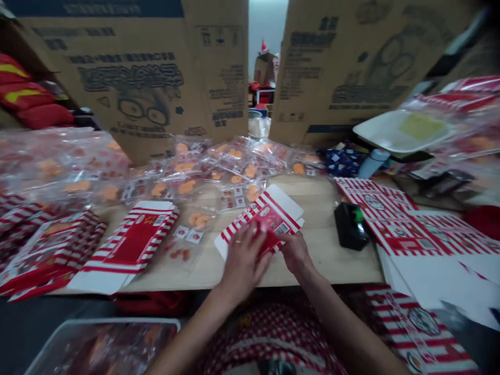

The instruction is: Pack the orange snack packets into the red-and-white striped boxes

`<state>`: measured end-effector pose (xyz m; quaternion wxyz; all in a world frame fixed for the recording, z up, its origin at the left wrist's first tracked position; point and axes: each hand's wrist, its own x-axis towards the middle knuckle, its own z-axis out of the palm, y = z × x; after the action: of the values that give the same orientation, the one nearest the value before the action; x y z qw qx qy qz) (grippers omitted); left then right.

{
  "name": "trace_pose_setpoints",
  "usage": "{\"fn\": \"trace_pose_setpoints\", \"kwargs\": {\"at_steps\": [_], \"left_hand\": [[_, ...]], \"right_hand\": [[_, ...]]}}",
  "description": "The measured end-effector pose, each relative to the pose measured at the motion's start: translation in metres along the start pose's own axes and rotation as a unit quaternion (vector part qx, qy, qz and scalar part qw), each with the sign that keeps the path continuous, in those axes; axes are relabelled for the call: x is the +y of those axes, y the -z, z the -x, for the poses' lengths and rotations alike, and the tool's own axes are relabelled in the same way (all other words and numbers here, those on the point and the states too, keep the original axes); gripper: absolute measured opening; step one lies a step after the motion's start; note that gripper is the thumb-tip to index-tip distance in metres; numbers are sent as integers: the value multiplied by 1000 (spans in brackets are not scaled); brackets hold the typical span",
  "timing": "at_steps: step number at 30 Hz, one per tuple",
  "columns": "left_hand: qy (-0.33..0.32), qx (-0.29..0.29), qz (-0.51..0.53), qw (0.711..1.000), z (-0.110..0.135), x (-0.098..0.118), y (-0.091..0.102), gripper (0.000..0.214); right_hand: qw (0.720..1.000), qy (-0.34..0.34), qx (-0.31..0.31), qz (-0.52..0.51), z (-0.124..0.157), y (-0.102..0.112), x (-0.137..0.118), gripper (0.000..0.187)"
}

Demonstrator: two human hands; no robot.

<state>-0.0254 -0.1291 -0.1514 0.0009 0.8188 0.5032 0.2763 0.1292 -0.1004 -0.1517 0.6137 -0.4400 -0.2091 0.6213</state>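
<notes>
1. On our wooden tabletop (pixel 324 250), we hold a red-and-white striped paperboard carton (pixel 275 213) between both hands, near the table's front edge.
2. Left hand (pixel 242 265): fingers curled closed over the carton's face, gripping it.
3. Right hand (pixel 296 252): fingers closed on the carton's lower edge, gripping too.
4. Clear bags of orange pieces (pixel 183 174) lie just behind; flat striped cartons (pixel 128 242) lie left.

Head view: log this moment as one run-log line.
left hand: holds red-and-white striped carton | right hand: holds same carton | beyond: clear bags of orange pieces | surface: wooden table
</notes>
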Motion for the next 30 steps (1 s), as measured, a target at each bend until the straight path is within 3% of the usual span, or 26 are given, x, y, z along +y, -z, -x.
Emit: {"fn": "trace_pose_setpoints", "kwargs": {"at_steps": [2,3,5,6,7,8,10,11,13,16,18,20,22,24,26,30], "left_hand": [[136,31,79,987,-15,-14,-1,66],[186,10,140,972,-22,-22,1,67],[218,-66,266,937,-32,-34,6,52],[211,-93,301,925,-34,-36,9,42],[202,-106,304,925,-35,-35,13,35],[194,-104,280,934,-34,-32,16,32],[173,-88,199,961,-30,-22,22,28],[154,-84,165,971,-27,-16,25,31],[101,-76,126,984,-23,-8,30,41],[4,-56,108,993,-18,-9,35,46],[-34,-58,101,993,-16,-14,35,44],[-33,-73,75,994,-14,-16,34,44],[-13,-86,62,994,-12,-13,32,54],[21,-88,104,990,-9,-6,28,64],[84,-102,206,970,-7,2,25,62],[208,-126,406,881,-8,11,23,36]], "right_hand": [[999,-21,-36,1,-5,23,-5,39],[997,-31,-65,16,-5,33,-9,41],[993,2,-78,91,-4,48,-18,42],[985,58,-46,153,-4,53,-23,44],[964,136,3,227,-3,55,-28,46],[924,225,50,304,-3,56,-33,48],[820,355,66,444,-3,55,-42,52],[779,378,34,500,-3,53,-45,53],[737,348,-42,579,-5,49,-49,50],[749,223,-100,615,-11,49,-55,38],[774,140,-192,586,-15,52,-61,25],[796,66,-311,515,-16,53,-68,25],[818,10,-385,427,-13,50,-75,38],[832,16,-412,371,-9,41,-81,44],[827,87,-412,373,-3,29,-88,38],[804,221,-357,422,8,11,-100,20]]}}
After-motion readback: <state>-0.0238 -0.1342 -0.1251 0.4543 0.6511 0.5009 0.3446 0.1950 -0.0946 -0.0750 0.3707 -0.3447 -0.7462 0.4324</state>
